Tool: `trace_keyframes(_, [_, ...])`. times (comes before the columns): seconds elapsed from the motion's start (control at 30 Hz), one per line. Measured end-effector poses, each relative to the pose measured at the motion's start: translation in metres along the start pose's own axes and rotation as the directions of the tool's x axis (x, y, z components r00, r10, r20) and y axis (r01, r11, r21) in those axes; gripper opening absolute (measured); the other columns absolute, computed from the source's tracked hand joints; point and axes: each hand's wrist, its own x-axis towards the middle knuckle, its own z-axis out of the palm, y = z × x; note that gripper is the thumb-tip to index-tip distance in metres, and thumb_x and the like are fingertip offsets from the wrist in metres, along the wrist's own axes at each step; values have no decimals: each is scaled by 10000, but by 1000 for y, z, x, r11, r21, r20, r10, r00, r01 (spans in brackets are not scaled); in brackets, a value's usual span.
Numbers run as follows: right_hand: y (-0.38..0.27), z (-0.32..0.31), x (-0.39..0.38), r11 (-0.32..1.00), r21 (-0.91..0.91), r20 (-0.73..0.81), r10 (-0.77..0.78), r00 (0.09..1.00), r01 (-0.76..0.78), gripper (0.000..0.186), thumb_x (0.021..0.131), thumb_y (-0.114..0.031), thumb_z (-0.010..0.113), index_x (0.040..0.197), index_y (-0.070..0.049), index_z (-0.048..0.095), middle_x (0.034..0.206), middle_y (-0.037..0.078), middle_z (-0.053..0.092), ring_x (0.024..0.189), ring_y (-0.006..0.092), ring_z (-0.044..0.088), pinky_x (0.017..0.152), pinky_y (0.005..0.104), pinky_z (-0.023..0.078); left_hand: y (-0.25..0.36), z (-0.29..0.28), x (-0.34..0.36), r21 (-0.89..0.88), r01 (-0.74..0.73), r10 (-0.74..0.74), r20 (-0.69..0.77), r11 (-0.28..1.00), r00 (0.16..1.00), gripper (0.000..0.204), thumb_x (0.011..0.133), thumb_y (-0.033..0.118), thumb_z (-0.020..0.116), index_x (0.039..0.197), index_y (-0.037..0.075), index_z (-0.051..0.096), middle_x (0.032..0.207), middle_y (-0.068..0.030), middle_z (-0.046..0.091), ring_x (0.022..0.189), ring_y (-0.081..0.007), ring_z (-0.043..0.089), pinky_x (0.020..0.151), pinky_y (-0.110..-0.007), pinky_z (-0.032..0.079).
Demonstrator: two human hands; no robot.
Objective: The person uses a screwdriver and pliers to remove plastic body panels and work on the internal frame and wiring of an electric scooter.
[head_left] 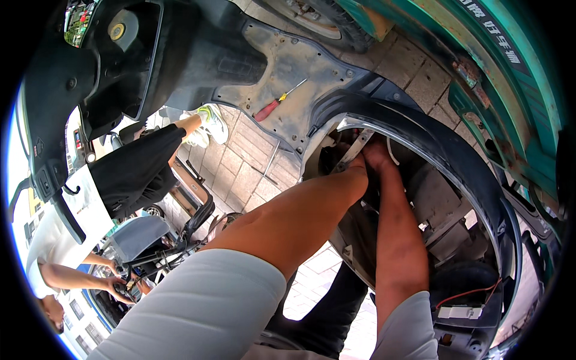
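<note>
Both my arms reach down into the open body of a dark scooter [414,117], through its oval seat opening. Deep at the front end of that cavity are my left hand [355,161] and my right hand [377,153], close together. A pale metal strip [355,150] runs right beside them; whether either hand grips it cannot be made out. Shadow and the frame parts hide most of my fingers. Ahead of the opening, a screwdriver [268,110] with a red and yellow handle lies on the dusty footboard [255,51].
A green, rusty-edged vehicle body [510,90] stands close on the right. On the paving at left lies a thin T-shaped metal rod [271,161]. Another person in a white top [75,204] holds a handlebar at left. A red wire [471,293] crosses the cavity's rear.
</note>
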Motion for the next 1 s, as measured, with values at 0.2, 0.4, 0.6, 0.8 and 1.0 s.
trace_keyframes(0.2, [29,3,9,999,-8,-122,-54,991,53,536,993,-361,599,1444,-75,556,1517,162,528,1419,311,469,1185,378,348,-2,-12,9,9,7,-7,11,1000,1000,382,876,257,677,1220,105,744,1314,-115,667,1273,-315,554,1077,-485,391])
trace_keyframes(0.4, [6,-6,6,964,-256,-236,-142,961,79,517,970,-438,576,1355,-99,633,1430,184,590,1334,375,532,1120,452,418,3,5,19,-14,33,-32,63,999,997,378,875,252,675,1215,103,746,1301,-116,670,1253,-315,561,1062,-484,400])
trace_keyframes(0.6, [-13,-18,-9,949,-311,-345,-157,925,45,507,949,-470,592,1287,-105,689,1356,166,654,1266,392,590,1078,477,462,5,-1,25,-12,30,-30,67,999,997,375,873,247,673,1211,102,747,1288,-117,674,1234,-314,569,1046,-483,409])
trace_keyframes(0.8, [-31,-23,-21,956,-293,-314,-111,943,15,537,960,-476,588,1366,-127,636,1457,155,581,1374,370,504,1151,453,404,7,-6,27,-38,48,-45,78,998,996,372,872,243,671,1206,100,749,1275,-118,678,1214,-314,576,1030,-482,417])
trace_keyframes(1.0, [-36,-29,-24,938,-336,-280,-181,943,81,534,947,-466,613,1355,-124,650,1444,176,589,1361,382,516,1141,462,414,8,1,24,-76,66,-56,119,995,991,368,870,238,668,1201,98,751,1262,-119,682,1195,-313,584,1014,-481,426])
